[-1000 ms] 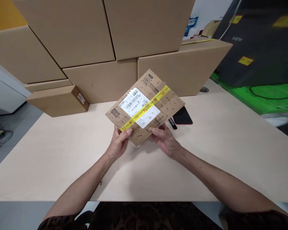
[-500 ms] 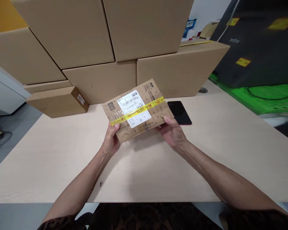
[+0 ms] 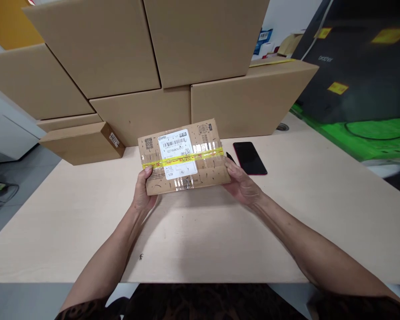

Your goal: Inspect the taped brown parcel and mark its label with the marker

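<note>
A flat cardboard parcel (image 3: 206, 171) is held above the table, its labelled face tipped toward me. Yellow tape runs across it and over the white shipping label (image 3: 177, 153); shiny clear tape shows at its lower edge. My left hand (image 3: 143, 189) grips the left end, thumb on the front face. At the right end my right hand (image 3: 242, 182) is closed on the parcel in the same way. The fingers behind the parcel are hidden on both sides. Just right of my right hand a black phone (image 3: 250, 158) with a red edge lies on the table.
Large cardboard boxes (image 3: 206, 40) are stacked along the back of the table (image 3: 186, 240). A smaller box (image 3: 80, 143) sits at the back left. A dark object (image 3: 230, 156) lies beside the phone. A big black case (image 3: 356, 62) on green material stands at the right.
The parcel has turned clockwise to a more level pose and shifted slightly left. My left hand has moved left with it. A dark object beside the phone has come into sight.
</note>
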Demonstrator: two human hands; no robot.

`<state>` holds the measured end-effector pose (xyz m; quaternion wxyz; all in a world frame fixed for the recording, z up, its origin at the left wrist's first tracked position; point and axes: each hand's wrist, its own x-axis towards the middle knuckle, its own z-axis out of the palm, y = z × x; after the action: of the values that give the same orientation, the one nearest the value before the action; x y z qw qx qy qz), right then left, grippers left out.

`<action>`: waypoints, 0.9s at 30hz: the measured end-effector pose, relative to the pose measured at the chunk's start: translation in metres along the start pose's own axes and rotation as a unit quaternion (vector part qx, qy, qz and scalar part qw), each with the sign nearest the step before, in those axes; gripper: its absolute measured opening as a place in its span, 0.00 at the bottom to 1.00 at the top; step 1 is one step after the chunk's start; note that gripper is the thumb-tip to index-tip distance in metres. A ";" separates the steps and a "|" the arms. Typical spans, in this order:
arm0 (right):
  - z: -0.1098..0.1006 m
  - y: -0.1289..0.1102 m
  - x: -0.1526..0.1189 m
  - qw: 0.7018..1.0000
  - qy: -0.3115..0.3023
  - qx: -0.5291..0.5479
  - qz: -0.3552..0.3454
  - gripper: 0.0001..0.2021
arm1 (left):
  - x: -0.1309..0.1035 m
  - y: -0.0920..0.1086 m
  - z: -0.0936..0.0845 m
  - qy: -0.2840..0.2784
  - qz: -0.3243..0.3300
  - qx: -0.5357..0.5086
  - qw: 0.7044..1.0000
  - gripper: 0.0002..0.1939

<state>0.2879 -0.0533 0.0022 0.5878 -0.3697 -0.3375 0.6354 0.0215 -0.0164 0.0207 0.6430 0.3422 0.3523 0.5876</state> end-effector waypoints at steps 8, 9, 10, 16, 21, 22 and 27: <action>0.002 0.003 -0.001 0.999 -0.007 -0.038 -0.011 0.28 | -0.004 0.001 -0.001 -0.051 0.000 0.041 0.998 0.40; 0.002 0.003 -0.001 0.999 -0.011 -0.044 -0.020 0.28 | -0.003 0.003 -0.003 -0.057 -0.002 0.046 0.997 0.41; 0.001 0.003 -0.001 0.998 -0.015 -0.048 -0.030 0.28 | -0.002 0.006 -0.004 -0.063 -0.005 0.049 0.997 0.42; 0.003 0.006 -0.005 0.995 -0.080 -0.056 -0.020 0.32 | 0.000 0.019 -0.006 -0.053 -0.011 0.022 0.998 0.43; 0.003 0.011 -0.009 0.996 -0.075 -0.032 -0.033 0.37 | -0.003 0.013 -0.006 -0.050 0.032 0.024 0.998 0.43; 0.003 0.012 -0.010 0.997 -0.065 -0.026 -0.041 0.38 | -0.004 0.011 -0.007 -0.058 0.036 0.031 0.997 0.44; 0.007 0.014 -0.013 0.994 -0.009 -0.020 -0.103 0.40 | -0.006 0.005 -0.013 -0.092 0.038 0.043 0.994 0.50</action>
<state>0.2751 -0.0671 -0.0053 0.6397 -0.3390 -0.3915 0.5680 0.0074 -0.0220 0.0183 0.6345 0.4357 0.3032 0.5618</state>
